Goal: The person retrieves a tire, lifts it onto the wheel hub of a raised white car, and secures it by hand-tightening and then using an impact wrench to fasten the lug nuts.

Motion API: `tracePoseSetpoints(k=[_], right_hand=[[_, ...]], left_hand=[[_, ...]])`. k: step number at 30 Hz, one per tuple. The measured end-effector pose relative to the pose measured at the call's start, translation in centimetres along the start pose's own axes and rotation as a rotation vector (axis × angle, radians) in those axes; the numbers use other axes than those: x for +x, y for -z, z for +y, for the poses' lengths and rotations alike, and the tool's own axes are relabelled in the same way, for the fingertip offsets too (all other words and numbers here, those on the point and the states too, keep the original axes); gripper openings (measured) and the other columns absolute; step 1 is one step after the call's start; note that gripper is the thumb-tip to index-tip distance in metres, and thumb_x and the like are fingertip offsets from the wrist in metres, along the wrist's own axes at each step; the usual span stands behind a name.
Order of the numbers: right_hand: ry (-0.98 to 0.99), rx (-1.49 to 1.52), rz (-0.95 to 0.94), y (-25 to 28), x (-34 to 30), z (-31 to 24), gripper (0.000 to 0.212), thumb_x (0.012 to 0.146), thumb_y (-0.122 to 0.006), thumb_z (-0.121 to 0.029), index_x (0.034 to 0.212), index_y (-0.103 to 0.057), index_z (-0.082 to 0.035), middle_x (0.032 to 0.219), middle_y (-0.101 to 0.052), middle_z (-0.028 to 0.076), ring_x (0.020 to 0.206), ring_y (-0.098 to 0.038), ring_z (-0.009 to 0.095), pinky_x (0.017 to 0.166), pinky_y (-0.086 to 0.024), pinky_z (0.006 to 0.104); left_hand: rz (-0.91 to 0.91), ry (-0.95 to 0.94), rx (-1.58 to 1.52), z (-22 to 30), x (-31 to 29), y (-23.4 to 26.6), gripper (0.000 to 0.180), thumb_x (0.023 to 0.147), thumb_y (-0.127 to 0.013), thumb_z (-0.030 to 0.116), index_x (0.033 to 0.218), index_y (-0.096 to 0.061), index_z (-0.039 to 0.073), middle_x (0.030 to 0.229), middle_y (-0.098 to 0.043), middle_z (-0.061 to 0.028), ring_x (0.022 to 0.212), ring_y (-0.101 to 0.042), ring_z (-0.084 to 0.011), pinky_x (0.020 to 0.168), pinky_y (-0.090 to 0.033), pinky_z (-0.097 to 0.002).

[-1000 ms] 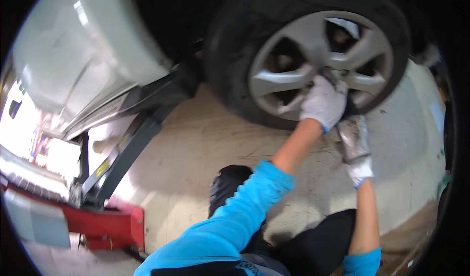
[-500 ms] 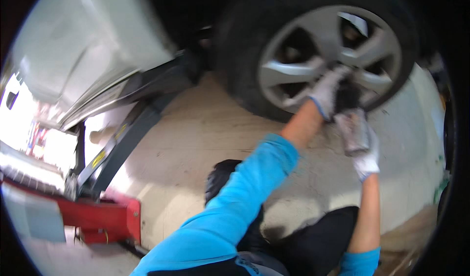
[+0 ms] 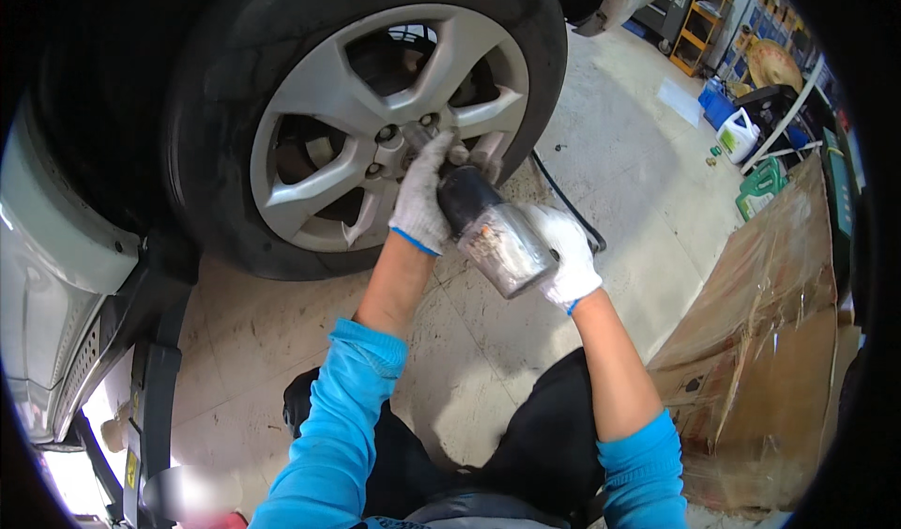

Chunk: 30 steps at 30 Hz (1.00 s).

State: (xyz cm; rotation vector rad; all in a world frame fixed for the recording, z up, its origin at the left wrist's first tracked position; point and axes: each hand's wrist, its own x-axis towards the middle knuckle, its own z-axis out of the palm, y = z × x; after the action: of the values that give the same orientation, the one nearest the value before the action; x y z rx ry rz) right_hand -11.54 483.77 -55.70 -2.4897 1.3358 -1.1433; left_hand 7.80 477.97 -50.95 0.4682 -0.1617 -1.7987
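Observation:
An impact wrench (image 3: 507, 247) with a black front and a worn silver body is between my hands, its nose toward the hub of a car wheel. My left hand (image 3: 422, 191), in a white glove with a blue cuff, closes round the socket end. My right hand (image 3: 566, 255), gloved alike, grips the wrench from its rear right side, which hides the handle. The wheel has a grey spoked rim (image 3: 324, 97) inside a black tyre (image 3: 211, 144). Several lug nuts (image 3: 386, 134) show round the hub. My left fingers partly hide where the socket meets the wheel.
A black air hose (image 3: 568, 196) runs behind my right hand. Flattened cardboard (image 3: 751, 332) stands at the right. Beyond it are a white jug (image 3: 738, 135), a green jug (image 3: 761, 189) and an orange shelf cart (image 3: 700, 27). A lift arm (image 3: 150, 407) supports the car at the left.
The view has swung right, so the wheel lies farther left and the cardboard and jugs have come in. Both hands stay on the impact wrench at the wheel.

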Motion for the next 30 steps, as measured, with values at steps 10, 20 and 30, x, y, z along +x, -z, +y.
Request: tracePoseSetpoints(k=[10,20,30], right_hand=[[-0.119,0.043,-0.079,-3.5,1.5,2.9,0.052,0.075,-0.075,-0.034,0.119,-0.063,-0.01,0.107,-0.069,0.017,0.105,-0.065,0.039,0.09,-0.052,0.0451],[-0.42,0.684,-0.189,-6.8,1.2,3.3,0.041,0.094,-0.063,-0.009,0.133,-0.056,0.002,0.124,-0.066,0.013,0.111,-0.064,0.02,0.097,-0.051,0.0325],[-0.173,0.1,-0.177,0.2,1.4,0.3,0.041,0.08,-0.068,-0.026,0.116,-0.063,-0.008,0.094,-0.071,0.016,0.092,-0.069,0.038,0.081,-0.052,0.0451]], left_hand=[[-0.053,0.023,-0.032,0.2,5.8,2.9,0.017,0.098,-0.066,0.021,0.089,-0.057,0.01,0.071,-0.056,-0.0002,0.076,-0.064,-0.022,0.091,-0.057,-0.0502],[-0.018,-0.028,0.072,2.1,7.6,2.8,0.021,0.099,-0.066,0.024,0.081,-0.057,0.015,0.065,-0.056,0.0035,0.067,-0.061,-0.0175,0.083,-0.059,-0.0446],[0.041,0.111,-0.067,-0.1,4.6,2.5,0.034,0.101,-0.061,0.029,0.072,-0.051,0.015,0.062,-0.052,0.0007,0.067,-0.06,-0.0163,0.09,-0.056,-0.0459]])
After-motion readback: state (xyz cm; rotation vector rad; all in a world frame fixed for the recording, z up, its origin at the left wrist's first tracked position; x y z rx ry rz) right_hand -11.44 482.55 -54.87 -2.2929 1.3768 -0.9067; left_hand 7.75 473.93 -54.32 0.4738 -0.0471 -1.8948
